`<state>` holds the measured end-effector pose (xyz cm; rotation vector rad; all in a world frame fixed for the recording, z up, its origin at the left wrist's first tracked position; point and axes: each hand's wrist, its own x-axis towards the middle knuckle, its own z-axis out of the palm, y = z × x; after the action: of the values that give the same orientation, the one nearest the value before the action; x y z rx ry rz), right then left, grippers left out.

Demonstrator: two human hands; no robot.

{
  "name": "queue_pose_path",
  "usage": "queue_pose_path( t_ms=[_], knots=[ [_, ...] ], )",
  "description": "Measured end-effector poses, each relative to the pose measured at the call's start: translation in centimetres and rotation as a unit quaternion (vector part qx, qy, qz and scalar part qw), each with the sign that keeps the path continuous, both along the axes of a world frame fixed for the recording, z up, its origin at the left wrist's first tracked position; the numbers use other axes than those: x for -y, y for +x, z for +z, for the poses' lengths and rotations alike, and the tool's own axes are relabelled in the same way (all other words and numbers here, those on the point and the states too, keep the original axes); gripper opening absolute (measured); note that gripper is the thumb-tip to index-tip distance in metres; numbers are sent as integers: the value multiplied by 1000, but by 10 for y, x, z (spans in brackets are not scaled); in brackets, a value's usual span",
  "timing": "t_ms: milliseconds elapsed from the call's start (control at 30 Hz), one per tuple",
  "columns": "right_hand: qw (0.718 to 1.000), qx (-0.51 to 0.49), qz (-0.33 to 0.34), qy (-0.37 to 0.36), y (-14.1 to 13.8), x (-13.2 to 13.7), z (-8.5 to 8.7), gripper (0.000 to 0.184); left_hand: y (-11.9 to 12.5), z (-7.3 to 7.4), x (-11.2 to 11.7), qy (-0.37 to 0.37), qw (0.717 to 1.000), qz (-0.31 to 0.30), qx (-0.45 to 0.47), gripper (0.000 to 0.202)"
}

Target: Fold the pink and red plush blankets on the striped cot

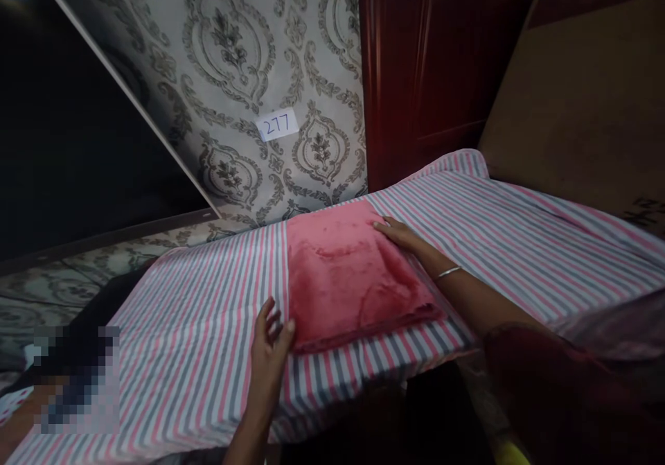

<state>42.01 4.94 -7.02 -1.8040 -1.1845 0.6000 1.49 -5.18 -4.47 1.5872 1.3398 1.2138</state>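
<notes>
A folded pink fleece cloth (348, 278) lies in a neat square on the striped pink, grey and white sheet (197, 326) that covers the table. My left hand (271, 337) rests at the cloth's near left corner, fingers stretched out and touching its edge. Along the cloth's far right edge my right hand (399, 233) lies flat, fingers extended, with a thin bangle on the wrist. Neither hand grips anything.
Patterned grey wallpaper (233, 70) with a paper tag reading 277 (278, 125) is behind the table. A dark screen (67, 125) leans at the left, a dark red wooden cupboard (420, 70) stands behind, and a brown board (582, 104) is at the right.
</notes>
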Motion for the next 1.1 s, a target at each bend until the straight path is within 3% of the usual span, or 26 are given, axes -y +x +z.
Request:
queue_pose_path(
  t_ms=[67, 133, 300, 400, 533, 667, 767, 833, 900, 1000, 1100],
  knots=[
    [1000, -17, 17, -3, -1, 1, 3, 67, -12, -15, 8, -142, 983, -14, 113, 89],
    [999, -41, 30, 1, -2, 5, 5, 67, -10, -28, 20, -191, 964, -44, 178, 99],
    [989, -130, 64, 6, -8, 26, 5, 67, 12, -35, 26, -120, 974, -102, 161, 94],
    [984, -156, 82, -7, -16, 36, 12, 70, 23, -33, 16, -98, 983, -91, 129, 84],
    [988, -157, 1, 5, -33, 41, 36, 86, 31, -21, -4, -66, 976, -62, 198, 73],
    [949, -309, -49, 45, -71, 57, 57, 105, 4, 19, -42, 4, 959, 11, 283, 41],
    [906, -413, -24, 89, -120, 92, 45, 106, -37, 42, -60, -23, 922, 65, 382, 33],
    [875, -475, 22, 88, -155, 122, 25, 112, -63, 41, -54, -115, 891, 64, 435, 24],
    [839, -540, 34, 60, -180, 147, 4, 118, -82, 29, -37, -225, 860, 55, 454, 11],
    [803, -594, -7, 43, -184, 159, -16, 107, -94, 8, -6, -297, 848, 33, 438, 13],
    [804, -591, -34, 60, -157, 142, -18, 84, -87, -2, 13, -270, 869, 20, 414, 26]
  ],
)
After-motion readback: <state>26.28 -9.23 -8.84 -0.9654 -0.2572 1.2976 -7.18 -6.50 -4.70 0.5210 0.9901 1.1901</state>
